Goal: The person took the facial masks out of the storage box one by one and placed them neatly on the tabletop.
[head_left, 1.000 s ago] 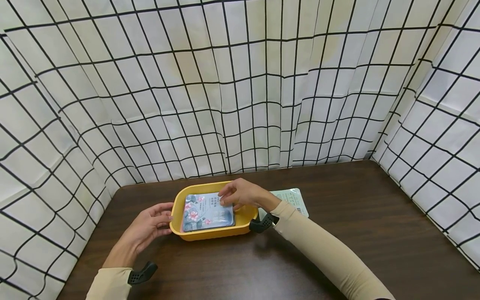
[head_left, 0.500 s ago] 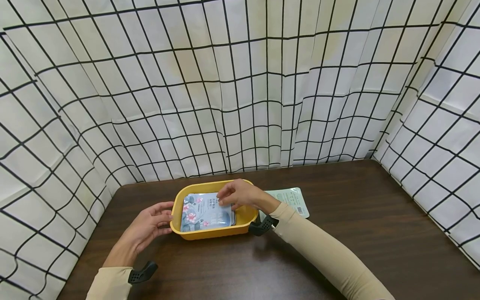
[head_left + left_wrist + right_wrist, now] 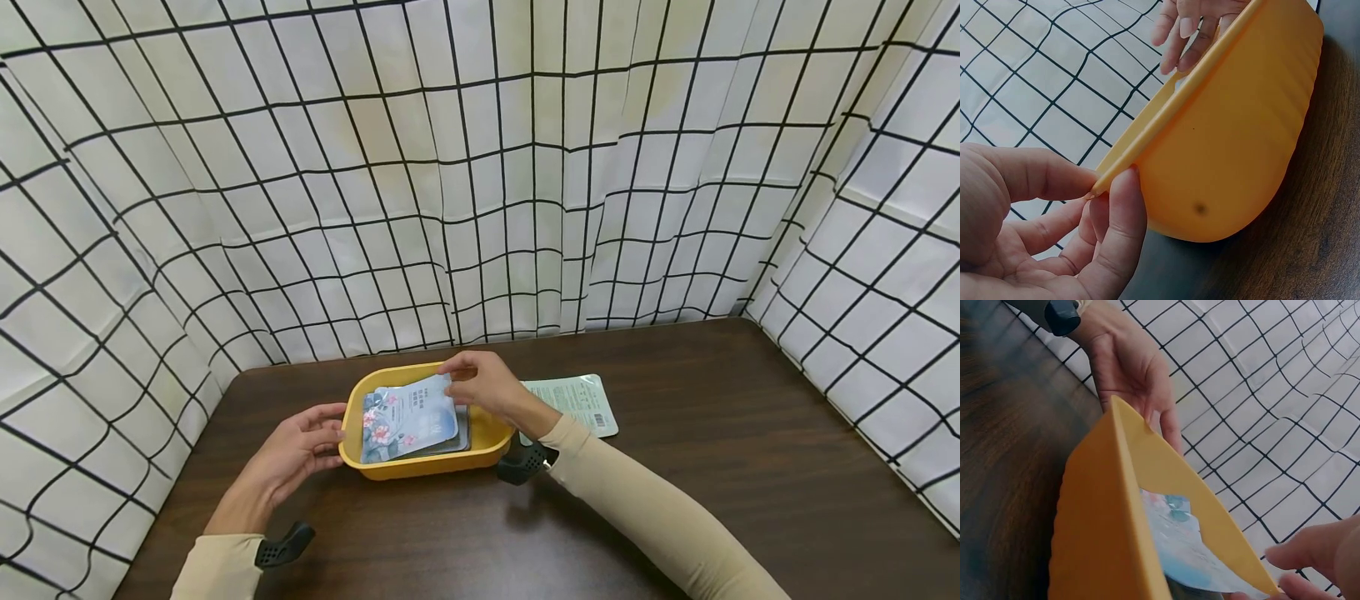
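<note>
A yellow plastic bin (image 3: pixel 489 433) stands on the dark table. My left hand (image 3: pixel 296 450) pinches its left rim between thumb and fingers, plainly seen in the left wrist view on the yellow wall (image 3: pixel 1222 144). With its thumb and fingertips, my right hand (image 3: pixel 483 385) pinches the upper right corner of a light blue sheet mask packet (image 3: pixel 412 421) with pink flowers. That packet is tilted, its right end lifted and its left end low in the bin. Under it a greyish packet (image 3: pixel 459 437) shows at the right. The right wrist view shows the raised packet (image 3: pixel 1179 547) inside the bin.
A pale green packet (image 3: pixel 581 402) with printed text and a barcode lies on the table (image 3: pixel 712 433), right of the bin and partly behind my right wrist. White cloth with a black grid (image 3: pixel 495 208) hangs along the back and sides.
The right hand has lifted the right end of the blue packet, which slid slightly left and tilted, baring the greyish packet beneath. The left hand keeps its place on the rim.
</note>
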Demonstrator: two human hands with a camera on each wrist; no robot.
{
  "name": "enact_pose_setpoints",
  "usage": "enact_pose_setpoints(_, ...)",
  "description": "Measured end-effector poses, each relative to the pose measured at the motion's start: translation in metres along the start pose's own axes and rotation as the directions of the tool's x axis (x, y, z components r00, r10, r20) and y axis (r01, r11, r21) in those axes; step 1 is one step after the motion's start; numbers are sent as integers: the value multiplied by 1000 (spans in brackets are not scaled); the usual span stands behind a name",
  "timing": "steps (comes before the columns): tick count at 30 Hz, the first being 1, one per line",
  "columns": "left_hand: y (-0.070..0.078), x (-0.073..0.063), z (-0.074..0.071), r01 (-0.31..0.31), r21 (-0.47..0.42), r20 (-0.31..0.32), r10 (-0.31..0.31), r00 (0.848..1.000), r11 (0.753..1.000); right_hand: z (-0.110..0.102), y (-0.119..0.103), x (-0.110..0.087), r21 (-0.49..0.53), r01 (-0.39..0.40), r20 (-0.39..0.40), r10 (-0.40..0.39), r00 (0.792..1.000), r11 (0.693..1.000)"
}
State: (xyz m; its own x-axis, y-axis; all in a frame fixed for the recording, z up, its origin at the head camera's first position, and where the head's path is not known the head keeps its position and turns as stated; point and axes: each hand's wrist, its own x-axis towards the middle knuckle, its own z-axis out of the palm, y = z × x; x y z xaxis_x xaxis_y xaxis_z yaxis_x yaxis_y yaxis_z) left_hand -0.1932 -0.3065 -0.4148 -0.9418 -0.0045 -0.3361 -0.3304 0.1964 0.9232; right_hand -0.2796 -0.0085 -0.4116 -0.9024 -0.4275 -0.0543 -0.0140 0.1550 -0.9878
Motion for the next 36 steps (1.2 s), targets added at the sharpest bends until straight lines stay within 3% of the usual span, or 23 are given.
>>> enact_pose_setpoints(4,0,0,0,2,5,-10,-2,1000,1000,3,1,-2,58,-10,-54,13,998,998)
enact_pose_setpoints(8,-1,0,0,5,5,-16,-5,1000,1000,5,3,-5,69,-70,-57,74,996,995)
enact_pose_setpoints(17,-1,-1,0,5,0,-9,-5,1000,1000,6,1,-5,35,-179,92,175,980,983)
enact_pose_setpoints(27,-1,-1,0,15,7,-11,-14,1000,1000,7,3,-7,9,-183,188,178,966,983)
enact_pose_setpoints(36,-1,1,-1,1,-2,-1,-1,1000,1000,5,-2,-7,21,-172,163,166,973,985)
